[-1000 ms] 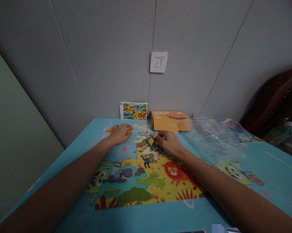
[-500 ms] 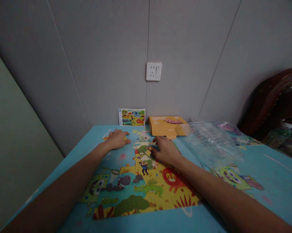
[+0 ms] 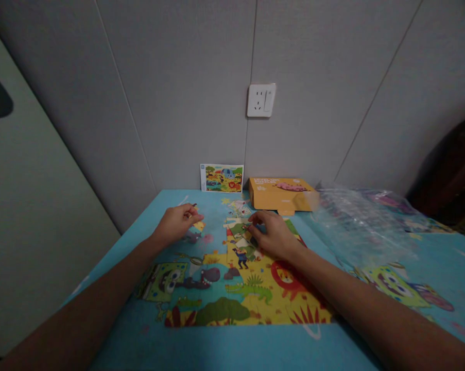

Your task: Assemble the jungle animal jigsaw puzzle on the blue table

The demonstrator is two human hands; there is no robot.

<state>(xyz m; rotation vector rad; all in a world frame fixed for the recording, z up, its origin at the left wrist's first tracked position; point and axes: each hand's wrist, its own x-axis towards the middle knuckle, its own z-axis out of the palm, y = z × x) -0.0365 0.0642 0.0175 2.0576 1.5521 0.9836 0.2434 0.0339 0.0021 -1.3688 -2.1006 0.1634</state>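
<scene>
A partly assembled jigsaw puzzle point(image 3: 251, 293) with a lion, crocodile and hippo lies on the blue cartoon-print tablecloth point(image 3: 217, 350). To the left of its upper part, my left hand point(image 3: 175, 224) is raised a little, thumb and fingers pinched on a yellow puzzle piece point(image 3: 198, 225). My right hand point(image 3: 274, 234) rests over the puzzle's upper section, its fingertips closed on a green puzzle piece point(image 3: 239, 230) that sits askew there. The palm and wrist hide part of the picture beneath.
A picture card point(image 3: 223, 179) leans on the wall. Beside it stands an orange box point(image 3: 282, 195) with its flap forward. Crumpled clear plastic wrapping point(image 3: 359, 221) lies to the right. A wall socket point(image 3: 261, 100) is above, and a dark chair back point(image 3: 452, 170) stands at far right.
My left hand has lifted off the tablecloth and drawn back toward me, now pinching a yellow piece. The right fingers have curled closer together over the puzzle. The view has shifted slightly.
</scene>
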